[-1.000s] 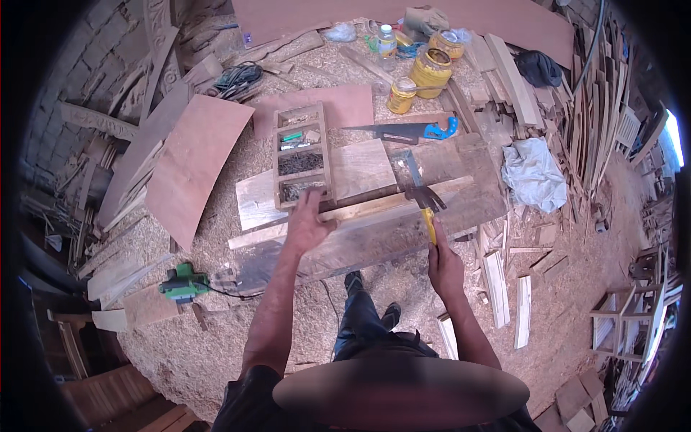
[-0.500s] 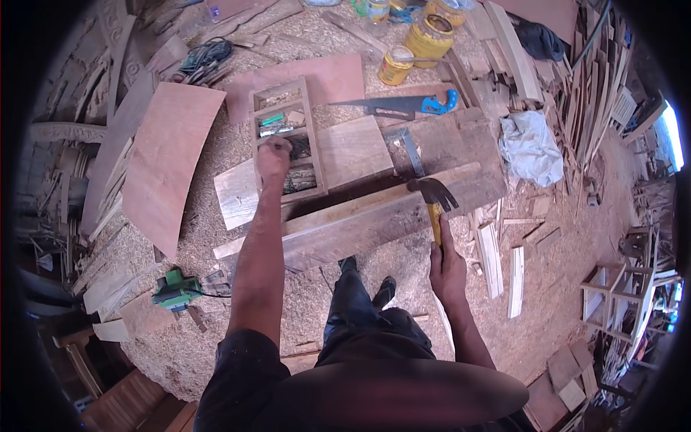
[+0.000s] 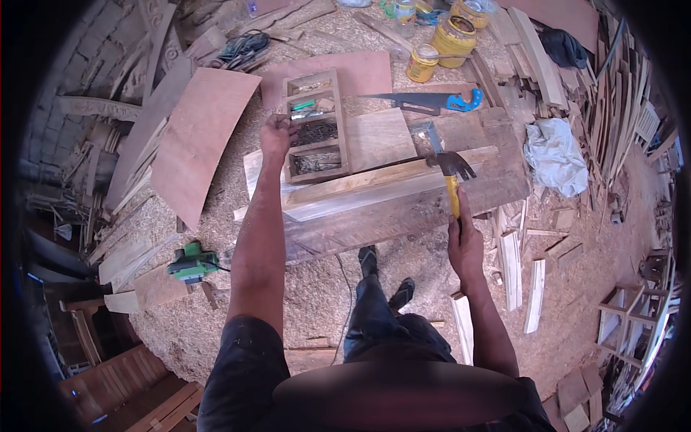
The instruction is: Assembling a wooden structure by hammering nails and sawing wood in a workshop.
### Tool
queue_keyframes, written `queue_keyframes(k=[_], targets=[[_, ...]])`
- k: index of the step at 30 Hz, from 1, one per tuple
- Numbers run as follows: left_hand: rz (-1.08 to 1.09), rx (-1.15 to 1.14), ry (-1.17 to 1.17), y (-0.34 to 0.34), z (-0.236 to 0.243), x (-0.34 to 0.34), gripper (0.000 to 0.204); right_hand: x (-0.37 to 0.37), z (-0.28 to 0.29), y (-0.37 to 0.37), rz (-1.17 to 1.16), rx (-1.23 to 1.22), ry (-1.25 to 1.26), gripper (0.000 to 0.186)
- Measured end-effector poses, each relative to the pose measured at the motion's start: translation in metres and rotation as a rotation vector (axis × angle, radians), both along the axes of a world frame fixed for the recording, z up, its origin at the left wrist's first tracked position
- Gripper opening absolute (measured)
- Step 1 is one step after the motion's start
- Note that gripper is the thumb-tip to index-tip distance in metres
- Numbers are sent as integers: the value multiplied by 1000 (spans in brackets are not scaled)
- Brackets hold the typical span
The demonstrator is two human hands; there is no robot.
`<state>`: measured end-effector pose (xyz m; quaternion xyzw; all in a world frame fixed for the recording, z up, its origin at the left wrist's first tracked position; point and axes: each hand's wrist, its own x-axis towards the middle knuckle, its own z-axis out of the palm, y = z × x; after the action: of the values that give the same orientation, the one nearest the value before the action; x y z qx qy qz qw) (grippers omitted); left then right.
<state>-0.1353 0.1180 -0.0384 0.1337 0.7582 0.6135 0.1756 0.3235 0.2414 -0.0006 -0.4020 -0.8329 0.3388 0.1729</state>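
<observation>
My right hand [image 3: 466, 248] is wrapped round the yellow handle of a claw hammer [image 3: 452, 180], its dark head over the far edge of the workbench plank [image 3: 403, 216]. At the left side of a wooden compartment tray [image 3: 344, 144], my left hand [image 3: 276, 138] has its fingers drawn together in a pinch; whatever they hold is too small to make out. Dark nails [image 3: 317, 160] fill the tray's near compartments, and a green item [image 3: 303, 105] lies farther back in it. A long pale wood strip [image 3: 360, 180] lies along the bench in front of the tray.
Behind the bench top lie a blue-handled handsaw [image 3: 461, 101] and a metal square [image 3: 432, 137]. Yellow buckets [image 3: 455, 42] stand at the back. A green power planer [image 3: 193, 263] sits on the shavings at left, near a plywood sheet [image 3: 205, 137]. White cloth [image 3: 556, 155] lies at right.
My left hand has come up from the nail compartment to the tray's left side. The hammer stays in my right hand. The whole view has shifted, so the scene sits farther right.
</observation>
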Motion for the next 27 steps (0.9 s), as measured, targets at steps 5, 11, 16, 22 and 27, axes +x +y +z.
queue_keyframes(k=[5,11,16,22,27], targets=[[45,56,79,-20,19,13,23,-1,-4,2,35,0,15,66],[166,17,141,-89,68,80,24,-4,-2,3,16,40,33,66],[114,15,219,-124,61,124,23,-4,-4,1,0,37,53,66],[-120,155,120,-77,51,173,11,-4,-10,-4,-59,-8,62,54],[-200,-31,438,-64,5,170,15,-4,-8,-12,-18,-18,52,23]])
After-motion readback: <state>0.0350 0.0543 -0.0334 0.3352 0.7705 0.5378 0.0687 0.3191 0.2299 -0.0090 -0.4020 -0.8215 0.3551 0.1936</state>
